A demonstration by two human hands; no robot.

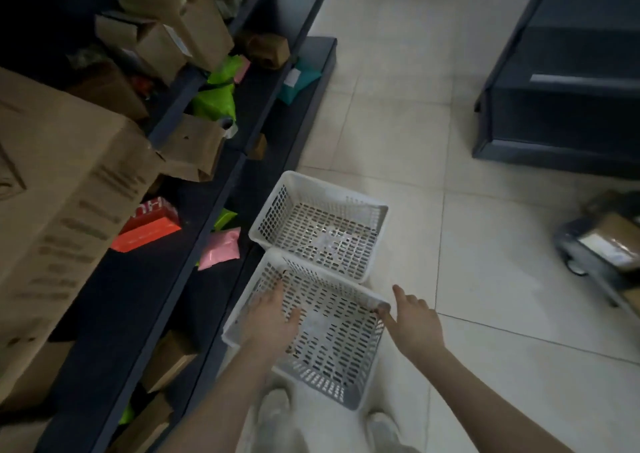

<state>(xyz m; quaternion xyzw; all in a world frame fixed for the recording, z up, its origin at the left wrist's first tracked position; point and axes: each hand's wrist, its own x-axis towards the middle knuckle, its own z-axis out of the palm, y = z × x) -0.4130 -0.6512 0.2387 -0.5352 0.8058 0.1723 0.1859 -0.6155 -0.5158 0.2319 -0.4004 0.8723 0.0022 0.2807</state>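
Two empty white perforated plastic baskets stand side by side on the tiled floor beside a dark shelf unit. The far basket (320, 193) sits square on the floor. The near basket (341, 388) lies just in front of my feet. My left hand (273, 317) reaches over its left rim, palm down, with straight fingers spread inside it. My right hand (414, 321) is at the basket's far right corner. Its thumb touches the rim there and its index finger points straight out; the other fingers are partly hidden.
The dark shelf unit (194, 245) on the left holds cardboard boxes (62, 189), green, pink and teal parcels and a red box (149, 227). Another dark shelf unit (561, 82) stands at the far right. A wrapped parcel (609, 241) lies on the floor to the right.
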